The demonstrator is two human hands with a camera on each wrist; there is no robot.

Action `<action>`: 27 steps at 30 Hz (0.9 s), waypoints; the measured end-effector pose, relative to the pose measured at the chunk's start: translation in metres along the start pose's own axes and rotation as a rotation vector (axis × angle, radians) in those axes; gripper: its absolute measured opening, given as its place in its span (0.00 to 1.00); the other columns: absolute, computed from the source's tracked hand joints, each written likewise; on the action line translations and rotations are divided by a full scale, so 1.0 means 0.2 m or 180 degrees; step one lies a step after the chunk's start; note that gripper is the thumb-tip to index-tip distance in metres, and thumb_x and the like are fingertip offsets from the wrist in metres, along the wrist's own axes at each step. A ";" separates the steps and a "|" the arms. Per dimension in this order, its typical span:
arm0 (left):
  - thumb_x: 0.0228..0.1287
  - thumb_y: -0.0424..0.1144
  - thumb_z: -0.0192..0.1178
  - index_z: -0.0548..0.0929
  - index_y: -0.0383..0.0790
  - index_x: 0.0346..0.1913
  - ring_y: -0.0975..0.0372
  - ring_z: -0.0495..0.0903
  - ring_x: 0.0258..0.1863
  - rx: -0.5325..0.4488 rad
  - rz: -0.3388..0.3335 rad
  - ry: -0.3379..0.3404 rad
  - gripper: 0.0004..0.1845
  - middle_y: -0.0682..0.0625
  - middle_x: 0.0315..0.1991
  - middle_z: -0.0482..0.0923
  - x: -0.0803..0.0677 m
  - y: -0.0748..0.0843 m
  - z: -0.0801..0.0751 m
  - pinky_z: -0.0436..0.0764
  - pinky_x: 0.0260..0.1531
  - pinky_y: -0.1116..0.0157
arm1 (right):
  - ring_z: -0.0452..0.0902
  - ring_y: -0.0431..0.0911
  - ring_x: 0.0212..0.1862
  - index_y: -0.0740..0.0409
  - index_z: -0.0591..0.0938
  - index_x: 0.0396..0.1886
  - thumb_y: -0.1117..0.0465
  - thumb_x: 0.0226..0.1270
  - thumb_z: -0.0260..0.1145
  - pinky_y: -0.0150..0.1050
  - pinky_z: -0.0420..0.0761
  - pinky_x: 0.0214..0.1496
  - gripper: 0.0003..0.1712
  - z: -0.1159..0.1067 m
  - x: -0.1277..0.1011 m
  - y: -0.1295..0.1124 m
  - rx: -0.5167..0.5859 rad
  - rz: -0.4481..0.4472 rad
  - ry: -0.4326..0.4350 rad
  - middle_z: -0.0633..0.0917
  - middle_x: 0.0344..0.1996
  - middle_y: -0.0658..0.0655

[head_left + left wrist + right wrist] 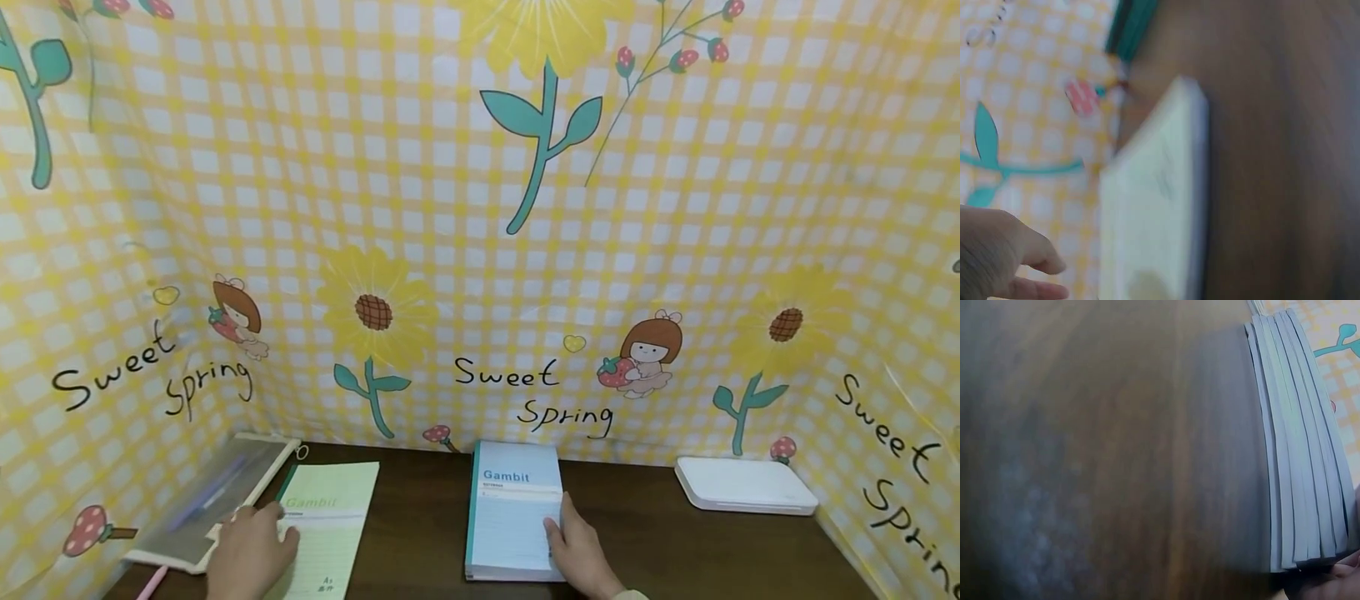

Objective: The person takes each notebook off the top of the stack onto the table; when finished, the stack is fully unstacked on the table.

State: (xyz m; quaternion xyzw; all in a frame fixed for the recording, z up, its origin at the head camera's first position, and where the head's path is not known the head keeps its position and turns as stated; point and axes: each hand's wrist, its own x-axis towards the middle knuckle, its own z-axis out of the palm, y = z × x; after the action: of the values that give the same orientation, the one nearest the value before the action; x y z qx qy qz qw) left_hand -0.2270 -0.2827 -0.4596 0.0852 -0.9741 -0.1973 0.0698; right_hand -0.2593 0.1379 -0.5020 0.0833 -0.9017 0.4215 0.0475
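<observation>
A stack of notebooks point(517, 533) with a light blue "Gambit" cover lies mid-table. My right hand point(579, 546) holds its right edge, thumb by the cover and fingers at the side. In the right wrist view the stack point(1300, 444) shows several layers of page edges, and only part of the hand is seen. To the left, my left hand point(251, 550) is over the left side of a pale green notebook point(333, 542), fingers loosely bent. The left wrist view shows the left hand point(1007, 259) apart from the blurred green notebook point(1147, 219).
A grey mesh zip pouch point(202, 500) with a pale border lies at the far left, a pink pen point(153, 583) by its near edge. A white flat case point(746, 485) is at the back right. Checked patterned cloth point(450, 208) walls the dark wooden table point(420, 533).
</observation>
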 end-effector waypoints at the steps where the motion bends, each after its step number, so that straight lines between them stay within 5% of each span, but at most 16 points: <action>1: 0.57 0.40 0.61 0.81 0.28 0.46 0.44 0.79 0.30 -0.0094 0.0085 0.0057 0.19 0.33 0.37 0.79 0.00 0.06 0.01 0.78 0.26 0.48 | 0.59 0.68 0.69 0.83 0.51 0.69 0.62 0.74 0.53 0.61 0.66 0.64 0.37 0.00 0.00 0.00 0.0004 0.0004 0.0003 0.60 0.68 0.80; 9: 0.57 0.39 0.66 0.86 0.37 0.36 0.62 0.80 0.26 -0.1104 0.0697 -0.0046 0.09 0.51 0.26 0.83 0.02 0.58 0.27 0.79 0.28 0.60 | 0.59 0.69 0.69 0.84 0.52 0.68 0.61 0.74 0.53 0.62 0.66 0.64 0.36 -0.02 0.00 0.01 -0.0020 -0.0084 -0.0011 0.60 0.67 0.81; 14: 0.59 0.44 0.65 0.85 0.30 0.45 0.53 0.84 0.38 -0.1428 0.0792 -0.0446 0.19 0.44 0.36 0.86 0.03 0.79 0.45 0.82 0.36 0.53 | 0.61 0.68 0.68 0.84 0.53 0.68 0.61 0.74 0.53 0.61 0.66 0.64 0.36 -0.01 0.01 0.01 -0.0057 -0.0047 0.0015 0.62 0.66 0.81; 19: 0.59 0.42 0.65 0.82 0.24 0.49 0.42 0.81 0.51 -0.1579 0.0728 -0.0613 0.23 0.32 0.49 0.82 0.02 0.91 0.52 0.81 0.43 0.46 | 0.62 0.68 0.68 0.84 0.54 0.68 0.61 0.73 0.54 0.60 0.66 0.65 0.36 -0.01 0.01 0.01 -0.0037 -0.0003 0.0055 0.63 0.66 0.80; 27: 0.56 0.42 0.67 0.83 0.24 0.47 0.42 0.79 0.49 -0.1614 0.0947 -0.0473 0.23 0.31 0.47 0.81 0.00 0.93 0.50 0.78 0.44 0.47 | 0.60 0.68 0.68 0.85 0.53 0.68 0.63 0.74 0.52 0.61 0.66 0.64 0.35 -0.01 0.02 -0.01 -0.0046 0.0002 -0.0002 0.62 0.66 0.81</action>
State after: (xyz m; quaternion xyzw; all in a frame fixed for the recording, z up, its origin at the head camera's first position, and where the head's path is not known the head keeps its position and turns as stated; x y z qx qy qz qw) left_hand -0.2690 -0.0768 -0.4780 -0.0933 -0.8980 -0.4275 0.0454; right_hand -0.2619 0.1381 -0.4983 0.0829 -0.9048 0.4150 0.0477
